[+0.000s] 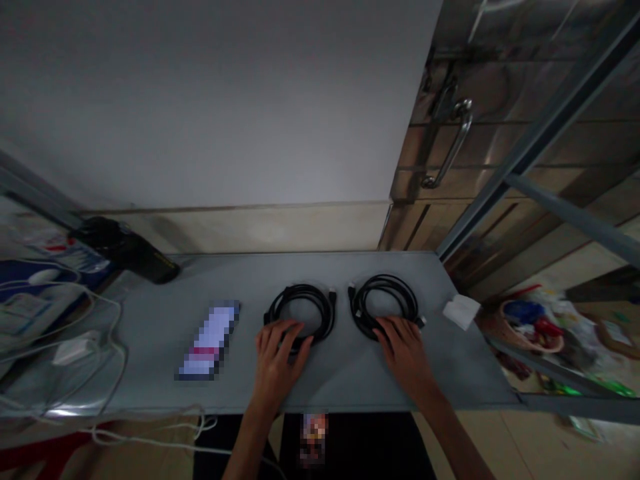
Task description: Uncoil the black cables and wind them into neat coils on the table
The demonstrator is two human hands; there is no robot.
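Note:
Two coiled black cables lie side by side on the grey tabletop (330,383). My left hand (280,353) rests on the near edge of the left coiled cable (327,313), its fingers spread and the thumb apart. A plug from that coil points up at its far right. Across the near edge of the right coiled cable (385,283) lies my right hand (405,350), its fingers stretched out and touching the loops. Plug ends stick out at that coil's upper left and right side. My fingertips partly cover both coils, and neither coil is lifted.
A phone (210,340) with a blurred screen lies left of the coils. Farther left are a black bottle (133,250), a white adapter (77,348) and loose white cords. A white paper piece (463,311) sits at the right edge, near a metal frame post (495,187).

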